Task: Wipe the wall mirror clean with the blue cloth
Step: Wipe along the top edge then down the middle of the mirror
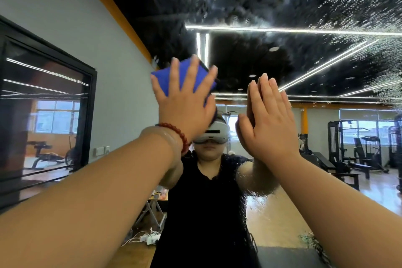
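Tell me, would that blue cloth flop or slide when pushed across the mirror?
Probably soft yet thick: the blue cloth lies folded, pad-like, under the flat left hand. It likely glides easily, since droplets wet the mirror.

Bare forearms (108, 191), red bead bracelet (181, 134), clear bangle (170, 140) on left wrist

Blue cloth (162, 82) half behind left hand (187, 109)

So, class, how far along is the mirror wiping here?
Early on. No patch looks plainly finished. In hand: the left hand presses the blue cloth flat on the mirror; the right hand rests flat on it too. Left: droplets cover the upper right and the lower middle.
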A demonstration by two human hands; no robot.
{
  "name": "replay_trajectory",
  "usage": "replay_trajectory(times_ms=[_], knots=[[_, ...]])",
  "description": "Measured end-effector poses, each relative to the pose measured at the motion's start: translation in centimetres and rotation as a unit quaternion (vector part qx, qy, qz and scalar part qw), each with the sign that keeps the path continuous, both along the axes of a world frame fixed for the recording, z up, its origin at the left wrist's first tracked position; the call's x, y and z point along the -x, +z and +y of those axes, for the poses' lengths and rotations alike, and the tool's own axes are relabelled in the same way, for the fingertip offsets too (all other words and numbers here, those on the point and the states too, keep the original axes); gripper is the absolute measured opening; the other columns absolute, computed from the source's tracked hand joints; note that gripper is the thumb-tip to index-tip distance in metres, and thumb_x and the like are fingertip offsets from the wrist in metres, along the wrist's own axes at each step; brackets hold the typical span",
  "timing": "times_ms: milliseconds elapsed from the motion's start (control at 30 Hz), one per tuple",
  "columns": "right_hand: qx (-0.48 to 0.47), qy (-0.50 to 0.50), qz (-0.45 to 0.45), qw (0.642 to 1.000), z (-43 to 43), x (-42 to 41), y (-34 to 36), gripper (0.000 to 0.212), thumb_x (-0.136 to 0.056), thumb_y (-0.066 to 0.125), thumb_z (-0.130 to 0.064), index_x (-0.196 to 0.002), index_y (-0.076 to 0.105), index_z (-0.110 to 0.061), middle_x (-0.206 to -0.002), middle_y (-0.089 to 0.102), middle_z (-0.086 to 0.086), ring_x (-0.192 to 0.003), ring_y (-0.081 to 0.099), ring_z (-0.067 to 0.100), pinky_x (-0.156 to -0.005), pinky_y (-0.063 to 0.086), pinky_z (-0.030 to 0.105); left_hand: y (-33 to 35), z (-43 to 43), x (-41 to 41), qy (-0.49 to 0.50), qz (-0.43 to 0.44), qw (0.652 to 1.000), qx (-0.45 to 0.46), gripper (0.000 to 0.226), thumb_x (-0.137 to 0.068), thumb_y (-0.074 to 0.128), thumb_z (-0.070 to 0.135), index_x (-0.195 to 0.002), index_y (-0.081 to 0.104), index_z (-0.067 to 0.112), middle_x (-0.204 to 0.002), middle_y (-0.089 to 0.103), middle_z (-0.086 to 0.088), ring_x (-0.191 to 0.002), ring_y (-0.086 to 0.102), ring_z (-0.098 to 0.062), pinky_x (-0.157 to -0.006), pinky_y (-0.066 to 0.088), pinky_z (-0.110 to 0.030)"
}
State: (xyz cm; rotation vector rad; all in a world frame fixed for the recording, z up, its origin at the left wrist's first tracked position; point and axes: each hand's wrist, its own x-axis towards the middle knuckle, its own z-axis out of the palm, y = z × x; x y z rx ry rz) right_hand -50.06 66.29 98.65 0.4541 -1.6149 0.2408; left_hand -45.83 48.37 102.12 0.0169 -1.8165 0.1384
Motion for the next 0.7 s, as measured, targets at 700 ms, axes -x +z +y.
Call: replay_trajectory(times_ms=[700], knots=[[0.001, 0.001, 0.0, 1.0, 0.1, 0.0, -0.1, 0.067, -0.095, 0.031, -0.04, -0.155, 0.021, -0.011, -0.162, 0.012, 0.011, -0.15, 0.004, 0.022, -0.118, -0.011, 0.028, -4.6, 3.4, 1.4, -0.009, 0.035, 0.999, -0.015, 0.06, -0.095, 0.025, 0.047, -0.153, 0.015, 0.034, -0.162, 0.008, -0.009, -0.146, 0.005, -0.043, -0.107, 0.001, -0.075]])
